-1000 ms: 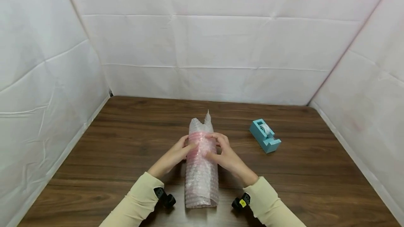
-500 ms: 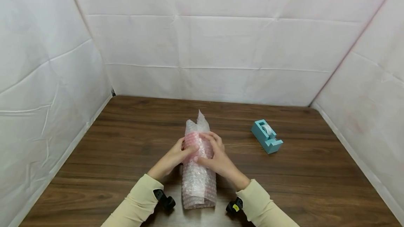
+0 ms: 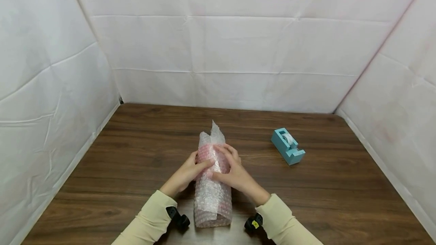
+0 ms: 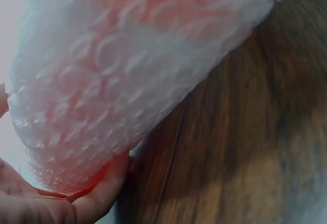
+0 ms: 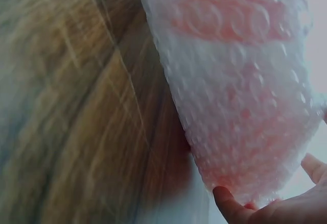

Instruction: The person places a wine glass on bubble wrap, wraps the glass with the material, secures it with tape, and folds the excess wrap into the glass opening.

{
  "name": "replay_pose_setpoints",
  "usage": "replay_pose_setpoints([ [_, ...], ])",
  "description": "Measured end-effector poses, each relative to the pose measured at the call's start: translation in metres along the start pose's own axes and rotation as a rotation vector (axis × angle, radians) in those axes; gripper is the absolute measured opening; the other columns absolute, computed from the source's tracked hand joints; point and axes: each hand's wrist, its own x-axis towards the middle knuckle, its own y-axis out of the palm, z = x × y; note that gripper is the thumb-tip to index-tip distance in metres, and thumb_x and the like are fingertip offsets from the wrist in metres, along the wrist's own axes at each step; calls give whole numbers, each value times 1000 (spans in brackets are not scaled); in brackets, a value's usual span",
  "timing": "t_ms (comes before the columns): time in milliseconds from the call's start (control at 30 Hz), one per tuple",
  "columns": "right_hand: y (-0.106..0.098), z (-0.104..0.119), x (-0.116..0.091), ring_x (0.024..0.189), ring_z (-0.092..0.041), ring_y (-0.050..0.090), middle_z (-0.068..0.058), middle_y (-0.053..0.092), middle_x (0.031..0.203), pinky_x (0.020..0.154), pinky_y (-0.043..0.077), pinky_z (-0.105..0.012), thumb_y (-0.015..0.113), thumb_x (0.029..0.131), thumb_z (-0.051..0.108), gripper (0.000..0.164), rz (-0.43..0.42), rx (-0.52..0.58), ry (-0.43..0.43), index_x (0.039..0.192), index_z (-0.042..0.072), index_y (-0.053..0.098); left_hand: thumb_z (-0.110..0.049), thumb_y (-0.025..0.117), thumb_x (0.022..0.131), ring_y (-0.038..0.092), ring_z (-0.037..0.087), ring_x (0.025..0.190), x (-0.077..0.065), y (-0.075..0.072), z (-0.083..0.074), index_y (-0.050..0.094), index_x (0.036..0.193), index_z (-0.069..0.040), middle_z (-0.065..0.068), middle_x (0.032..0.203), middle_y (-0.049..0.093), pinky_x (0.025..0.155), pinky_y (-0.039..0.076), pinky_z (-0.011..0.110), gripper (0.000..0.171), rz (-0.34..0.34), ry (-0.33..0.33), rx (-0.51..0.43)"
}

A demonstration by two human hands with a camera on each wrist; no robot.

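Observation:
A long roll of bubble wrap (image 3: pixel 212 199) lies lengthwise in front of the person, around something pink that shows through its layers. Its far end stands up loose, with a pointed corner. My left hand (image 3: pixel 185 171) grips the roll's left side, thumb on top. From the right my right hand (image 3: pixel 236 175) holds it, with thumb and fingers spread over the upper face. Both wrist views show the bubbled plastic (image 4: pixel 102 81) close up, with fingers curved around its edge. What the wrap encloses is hidden apart from its pink colour.
A light blue tape dispenser (image 3: pixel 287 147) with a roll of clear tape stands on the brown wooden table (image 3: pixel 143 139), right of the bubble wrap. White cloth walls (image 3: pixel 231 48) surround the table at the back and sides.
The roll has shifted slightly left and toward the person, turning a little between the hands. My right hand has moved left, farther over its top. The dispenser has stayed put.

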Motion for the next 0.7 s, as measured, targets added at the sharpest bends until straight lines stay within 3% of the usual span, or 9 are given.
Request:
replay_pose_setpoints([
  [333,-19,-3,-8,131,-37,35,-12,16,155,99,45,-51,65,91,18,67,-34,14,-15,149,21,32,-26,63,90,56,27,107,4,8,-5,20,148,1,25,139,41,85,51,39,77,11,5,-39],
  [533,-41,-7,-13,128,-38,39,-14,26,151,96,44,-53,62,94,30,60,-123,-77,14,148,22,36,-29,62,90,55,28,109,9,17,-11,22,148,1,24,139,42,86,50,39,76,33,4,-17],
  [700,-67,-12,-18,124,-38,43,-16,35,146,95,44,-49,60,95,33,51,-240,-131,30,141,15,48,-29,61,90,54,28,111,12,27,-15,24,147,-1,22,139,41,87,50,40,74,87,14,-6],
])
